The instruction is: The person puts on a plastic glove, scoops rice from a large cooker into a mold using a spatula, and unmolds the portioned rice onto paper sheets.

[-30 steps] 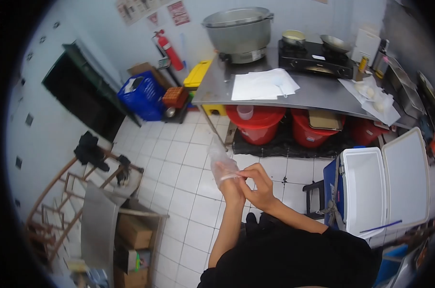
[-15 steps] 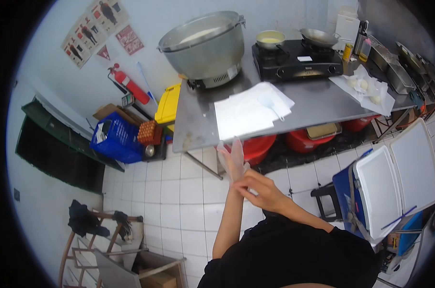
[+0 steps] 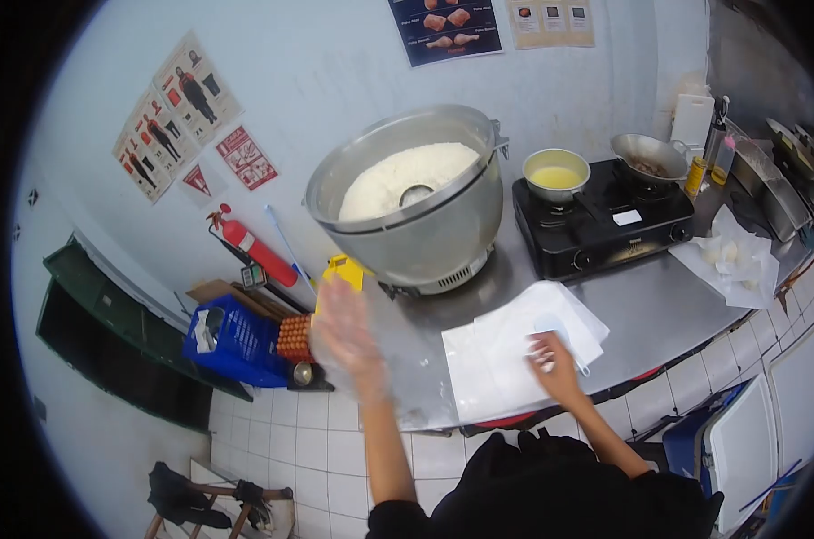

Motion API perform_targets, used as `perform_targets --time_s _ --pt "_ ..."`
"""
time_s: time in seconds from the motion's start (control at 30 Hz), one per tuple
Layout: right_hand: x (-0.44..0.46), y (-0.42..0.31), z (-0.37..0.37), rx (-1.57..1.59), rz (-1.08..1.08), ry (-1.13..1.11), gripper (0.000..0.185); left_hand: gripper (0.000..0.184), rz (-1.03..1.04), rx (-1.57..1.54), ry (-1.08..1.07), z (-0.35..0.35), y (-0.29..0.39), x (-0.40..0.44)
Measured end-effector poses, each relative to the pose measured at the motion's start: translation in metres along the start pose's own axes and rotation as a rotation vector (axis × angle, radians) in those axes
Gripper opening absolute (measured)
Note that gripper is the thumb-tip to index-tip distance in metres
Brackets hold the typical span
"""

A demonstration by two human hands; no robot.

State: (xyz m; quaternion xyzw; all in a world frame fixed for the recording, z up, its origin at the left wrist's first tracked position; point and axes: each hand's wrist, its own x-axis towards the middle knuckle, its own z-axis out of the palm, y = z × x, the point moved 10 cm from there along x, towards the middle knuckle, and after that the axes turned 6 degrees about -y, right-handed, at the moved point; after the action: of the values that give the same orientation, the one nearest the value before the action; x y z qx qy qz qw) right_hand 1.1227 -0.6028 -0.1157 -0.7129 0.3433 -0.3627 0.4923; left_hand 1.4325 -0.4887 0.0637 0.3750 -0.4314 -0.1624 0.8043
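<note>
My left hand (image 3: 346, 334), in a clear plastic glove, is raised over the table's left end, beside the large rice cooker (image 3: 416, 242). Its fingers are spread and blurred by motion, and nothing shows in them. White rice (image 3: 393, 175) fills much of the cooker, with a round dark-edged item sitting in it. My bare right hand (image 3: 555, 366) is over the white paper sheets (image 3: 479, 368), fingers bent but apart. It partly hides a pale blue paddle (image 3: 549, 322) lying on the sheets. Whether the fingertips touch the paddle or the paper is unclear.
A black gas stove (image 3: 595, 242) carries a pan of yellow liquid (image 3: 558, 176) and a wok (image 3: 649, 157). Crumpled paper with pale round items (image 3: 728, 256) lies at right. Left are egg trays (image 3: 295, 339), a blue crate (image 3: 236, 346) and a fire extinguisher (image 3: 259, 244).
My hands have parted: the left, gloved, has risen toward the cooker, and the right has left the left wrist for the paper sheets. The view has moved closer to the table.
</note>
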Motion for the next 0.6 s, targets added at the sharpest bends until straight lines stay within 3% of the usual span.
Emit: perform_targets --time_s 0.07,0.17,0.27,0.33,0.4,0.47,0.5,0.57,0.6 --pt "0.002 0.048 -0.040 -0.613 -0.094 0.231 0.061 0.060 0.095 0.085 -0.028 0.005 0.029 0.060" --pt "-0.005 0.115 -0.047 -0.611 0.283 0.143 0.071 0.053 0.233 0.531 -0.190 0.038 0.049 0.147" --pt "-0.010 0.126 -0.034 -0.705 0.422 0.168 0.067 0.045 -0.053 0.705 -0.421 0.076 -0.003 0.234" --pt "-0.012 0.145 -0.031 -0.732 0.485 0.220 0.064 0.044 -0.151 0.852 -0.711 0.088 -0.080 0.282" --pt "-0.012 0.160 -0.031 -0.700 0.499 0.245 0.061 0.046 -0.407 1.223 -0.962 0.096 -0.165 0.303" --pt "-0.007 0.164 -0.038 -0.603 0.473 0.226 0.059 0.053 -0.442 1.340 -1.206 0.086 -0.233 0.309" --pt "-0.003 0.163 -0.040 -0.556 0.463 0.203 0.058 0.056 -0.377 1.492 -1.430 0.106 -0.233 0.289" --pt "-0.004 0.178 -0.049 -0.442 0.498 0.188 0.073 0.061 -0.450 1.425 -1.622 0.113 -0.253 0.263" --pt "-0.004 0.181 -0.052 -0.399 0.512 0.176 0.075 0.063 -0.586 1.205 -1.580 0.106 -0.274 0.259"
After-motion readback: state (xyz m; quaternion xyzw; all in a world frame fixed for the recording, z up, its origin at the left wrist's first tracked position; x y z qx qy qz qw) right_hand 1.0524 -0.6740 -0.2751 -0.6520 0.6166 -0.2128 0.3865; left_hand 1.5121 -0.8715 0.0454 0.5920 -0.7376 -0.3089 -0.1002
